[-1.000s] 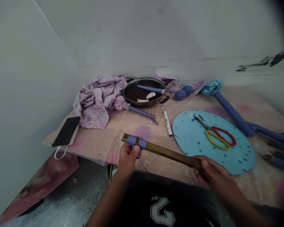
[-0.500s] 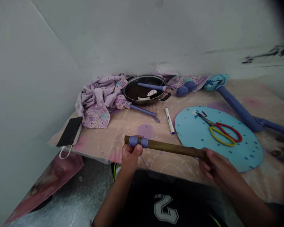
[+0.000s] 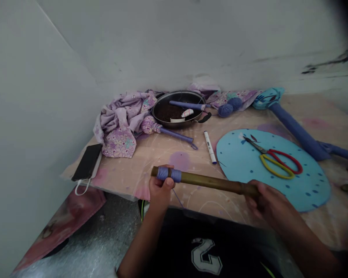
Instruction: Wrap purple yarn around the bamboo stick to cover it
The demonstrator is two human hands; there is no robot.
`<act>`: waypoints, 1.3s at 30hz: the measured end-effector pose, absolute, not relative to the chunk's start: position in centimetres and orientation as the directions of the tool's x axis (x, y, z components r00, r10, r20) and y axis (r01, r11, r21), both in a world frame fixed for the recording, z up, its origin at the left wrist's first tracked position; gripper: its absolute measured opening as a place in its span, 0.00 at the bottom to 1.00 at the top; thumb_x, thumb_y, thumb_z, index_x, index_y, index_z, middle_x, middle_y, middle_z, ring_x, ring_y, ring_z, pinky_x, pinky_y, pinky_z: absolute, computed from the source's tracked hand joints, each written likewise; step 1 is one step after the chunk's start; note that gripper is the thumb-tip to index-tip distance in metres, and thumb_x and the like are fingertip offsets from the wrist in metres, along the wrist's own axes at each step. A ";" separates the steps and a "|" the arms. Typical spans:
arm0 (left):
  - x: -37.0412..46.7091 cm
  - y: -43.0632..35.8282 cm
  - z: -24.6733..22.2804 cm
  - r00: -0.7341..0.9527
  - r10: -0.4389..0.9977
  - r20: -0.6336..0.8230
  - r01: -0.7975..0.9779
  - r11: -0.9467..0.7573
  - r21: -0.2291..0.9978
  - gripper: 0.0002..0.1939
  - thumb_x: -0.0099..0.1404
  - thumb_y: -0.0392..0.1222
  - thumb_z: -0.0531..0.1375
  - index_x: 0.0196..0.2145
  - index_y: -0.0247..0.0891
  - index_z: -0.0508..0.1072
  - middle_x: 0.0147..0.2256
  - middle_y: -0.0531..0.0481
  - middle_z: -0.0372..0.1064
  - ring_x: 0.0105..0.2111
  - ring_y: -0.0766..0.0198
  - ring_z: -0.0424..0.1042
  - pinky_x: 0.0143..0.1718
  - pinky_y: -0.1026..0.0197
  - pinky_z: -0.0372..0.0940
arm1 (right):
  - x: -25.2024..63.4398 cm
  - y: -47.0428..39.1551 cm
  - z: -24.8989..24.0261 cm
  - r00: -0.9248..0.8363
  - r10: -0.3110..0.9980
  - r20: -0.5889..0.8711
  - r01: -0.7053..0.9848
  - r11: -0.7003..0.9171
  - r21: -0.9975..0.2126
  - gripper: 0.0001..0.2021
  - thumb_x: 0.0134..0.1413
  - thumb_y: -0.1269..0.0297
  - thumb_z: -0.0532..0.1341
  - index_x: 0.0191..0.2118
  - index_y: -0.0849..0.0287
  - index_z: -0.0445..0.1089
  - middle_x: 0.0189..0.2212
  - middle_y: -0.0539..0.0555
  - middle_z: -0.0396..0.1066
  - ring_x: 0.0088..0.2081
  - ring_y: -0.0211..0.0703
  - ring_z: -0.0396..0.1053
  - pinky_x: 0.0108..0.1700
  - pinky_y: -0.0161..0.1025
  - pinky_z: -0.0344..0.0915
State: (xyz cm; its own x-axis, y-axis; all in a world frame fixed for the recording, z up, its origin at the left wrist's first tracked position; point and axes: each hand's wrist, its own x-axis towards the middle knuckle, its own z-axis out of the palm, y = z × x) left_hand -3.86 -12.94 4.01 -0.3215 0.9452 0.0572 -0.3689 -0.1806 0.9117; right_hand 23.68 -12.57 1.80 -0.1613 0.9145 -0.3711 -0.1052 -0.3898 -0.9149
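A brown bamboo stick (image 3: pixel 210 181) lies nearly level between my hands, above the table's front edge. Blue-purple yarn (image 3: pixel 176 176) is wound round its left end in two bands, with a bare ring between them. My left hand (image 3: pixel 161 189) grips the stick at the wound part, thumb pressed on the near side. From there a loose yarn strand hangs toward my lap. My right hand (image 3: pixel 266 202) is closed round the stick's right end and hides its tip. Beyond it, scissors (image 3: pixel 275 160) with red and yellow handles rest on a light blue spotted oval sheet (image 3: pixel 237 154).
A black pan (image 3: pixel 162 116) with dark contents and a wrapped stick stands at the back. Near it are floral cloth (image 3: pixel 120 143), a cloth-headed mallet-like stick (image 3: pixel 176 135), yarn balls (image 3: pixel 226 110) and a marker (image 3: pixel 210 147). A phone (image 3: pixel 87 162) lies at the left edge; a blue-wrapped stick (image 3: pixel 298 129) lies right.
The view has shifted slightly, so the table items appear a little further right. Both hands keep hold of the stick in almost the same pose.
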 end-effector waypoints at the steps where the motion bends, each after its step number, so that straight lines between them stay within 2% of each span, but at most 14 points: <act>1: -3.9 -13.0 4.1 -0.317 0.946 0.064 -0.367 -0.185 0.912 0.24 0.46 0.54 0.68 0.36 0.35 0.71 0.18 0.59 0.51 0.17 0.76 0.46 0.18 0.69 0.43 | 23.6 -12.6 1.9 -0.166 0.890 -0.425 -0.069 -0.440 -0.895 0.22 0.54 0.43 0.54 0.24 0.59 0.60 0.13 0.46 0.56 0.13 0.30 0.50 0.16 0.31 0.44; 4: -3.8 -13.0 4.3 -0.327 0.943 0.067 -0.365 -0.192 0.911 0.24 0.46 0.55 0.68 0.35 0.34 0.71 0.18 0.59 0.52 0.17 0.76 0.47 0.18 0.69 0.43 | 23.2 -12.5 2.1 -0.190 0.847 -0.497 0.022 -0.502 -0.864 0.23 0.54 0.42 0.54 0.25 0.60 0.62 0.13 0.47 0.58 0.13 0.30 0.52 0.16 0.31 0.46; 7: -3.5 -13.0 4.4 -0.376 0.925 0.058 -0.350 -0.200 0.915 0.23 0.47 0.54 0.67 0.34 0.34 0.71 0.17 0.59 0.52 0.16 0.77 0.47 0.17 0.70 0.44 | 23.1 -12.4 2.0 -0.202 0.909 -0.365 -0.071 -0.386 -0.920 0.21 0.50 0.47 0.61 0.45 0.56 0.63 0.20 0.48 0.66 0.18 0.36 0.60 0.17 0.31 0.54; 9: -3.4 -13.1 4.3 -0.409 0.911 0.053 -0.355 -0.212 0.911 0.23 0.47 0.55 0.67 0.34 0.34 0.71 0.16 0.60 0.50 0.16 0.77 0.45 0.17 0.71 0.44 | 23.4 -12.3 1.6 -0.192 0.943 -0.273 -0.140 -0.302 -0.943 0.25 0.47 0.51 0.65 0.50 0.51 0.59 0.22 0.48 0.68 0.17 0.34 0.59 0.17 0.31 0.54; 13: -3.6 -13.4 4.0 -0.404 0.912 0.077 -0.327 -0.222 0.919 0.25 0.45 0.57 0.67 0.34 0.34 0.72 0.17 0.59 0.53 0.16 0.77 0.47 0.17 0.70 0.46 | 24.3 -12.1 1.1 -0.116 0.956 -0.270 -0.122 -0.283 -0.951 0.17 0.49 0.48 0.62 0.36 0.56 0.65 0.18 0.48 0.66 0.16 0.32 0.57 0.16 0.30 0.54; 17: -3.9 -13.8 3.7 -0.384 0.914 0.134 -0.231 -0.236 0.944 0.27 0.45 0.58 0.67 0.36 0.33 0.73 0.21 0.54 0.60 0.18 0.74 0.53 0.19 0.68 0.50 | 24.4 -11.9 1.4 -0.109 0.897 -0.428 0.034 -0.427 -0.904 0.24 0.56 0.44 0.52 0.23 0.60 0.64 0.13 0.49 0.60 0.13 0.31 0.53 0.14 0.29 0.49; 20: -3.9 -14.0 3.7 -0.386 0.912 0.141 -0.197 -0.231 0.953 0.26 0.48 0.58 0.65 0.36 0.33 0.73 0.21 0.54 0.60 0.18 0.74 0.53 0.19 0.68 0.50 | 23.9 -11.9 1.8 -0.166 0.919 -0.357 -0.005 -0.363 -0.932 0.15 0.54 0.49 0.59 0.38 0.57 0.68 0.23 0.51 0.69 0.19 0.36 0.63 0.17 0.31 0.58; 23: -3.7 -14.1 3.8 -0.404 0.906 0.124 -0.208 -0.223 0.952 0.25 0.50 0.57 0.64 0.36 0.33 0.72 0.19 0.56 0.58 0.17 0.75 0.51 0.18 0.69 0.49 | 23.8 -12.0 2.0 -0.140 0.966 -0.219 -0.131 -0.237 -0.963 0.22 0.46 0.54 0.66 0.47 0.50 0.64 0.36 0.53 0.71 0.25 0.38 0.68 0.18 0.31 0.60; 25: -3.6 -14.1 3.9 -0.401 0.907 0.126 -0.218 -0.229 0.949 0.25 0.50 0.58 0.64 0.37 0.33 0.72 0.19 0.56 0.57 0.16 0.75 0.51 0.18 0.68 0.49 | 24.0 -12.1 2.0 -0.097 0.972 -0.212 -0.158 -0.225 -0.961 0.20 0.43 0.54 0.68 0.43 0.52 0.65 0.31 0.52 0.71 0.23 0.37 0.66 0.17 0.30 0.59; 27: -3.5 -14.2 3.8 -0.390 0.909 0.145 -0.204 -0.239 0.949 0.26 0.48 0.58 0.65 0.36 0.33 0.72 0.20 0.55 0.59 0.17 0.74 0.52 0.18 0.68 0.50 | 24.1 -12.1 2.0 -0.046 0.962 -0.267 -0.133 -0.271 -0.953 0.17 0.47 0.49 0.64 0.37 0.56 0.67 0.21 0.49 0.68 0.17 0.34 0.61 0.16 0.29 0.55; 31: -3.4 -14.4 3.7 -0.375 0.916 0.141 -0.213 -0.233 0.949 0.24 0.49 0.55 0.66 0.36 0.34 0.72 0.21 0.55 0.59 0.18 0.74 0.53 0.19 0.68 0.51 | 24.1 -12.1 2.2 -0.075 0.909 -0.411 0.018 -0.411 -0.912 0.23 0.57 0.43 0.51 0.24 0.59 0.63 0.11 0.48 0.59 0.13 0.30 0.51 0.14 0.29 0.48; 34: -3.3 -14.2 3.9 -0.391 0.914 0.108 -0.275 -0.228 0.934 0.21 0.51 0.52 0.65 0.37 0.34 0.72 0.18 0.58 0.54 0.17 0.75 0.50 0.18 0.69 0.48 | 24.3 -12.1 2.2 -0.161 0.934 -0.318 0.005 -0.322 -0.947 0.17 0.56 0.47 0.56 0.38 0.57 0.66 0.19 0.50 0.67 0.18 0.35 0.61 0.19 0.31 0.58; 36: -3.1 -14.1 4.2 -0.408 0.908 0.093 -0.312 -0.235 0.921 0.21 0.51 0.52 0.65 0.36 0.34 0.72 0.17 0.60 0.51 0.16 0.76 0.46 0.17 0.70 0.46 | 24.6 -12.1 2.1 -0.184 0.960 -0.211 -0.042 -0.222 -0.974 0.19 0.53 0.51 0.61 0.48 0.52 0.61 0.24 0.49 0.70 0.20 0.36 0.62 0.21 0.33 0.61; 39: -3.0 -13.9 4.6 -0.410 0.909 0.074 -0.353 -0.233 0.906 0.22 0.49 0.54 0.66 0.35 0.34 0.71 0.16 0.61 0.48 0.15 0.77 0.44 0.16 0.71 0.43 | 24.9 -12.3 2.1 -0.189 0.968 -0.166 -0.038 -0.176 -0.984 0.18 0.51 0.52 0.62 0.45 0.53 0.62 0.21 0.48 0.69 0.17 0.34 0.60 0.18 0.32 0.58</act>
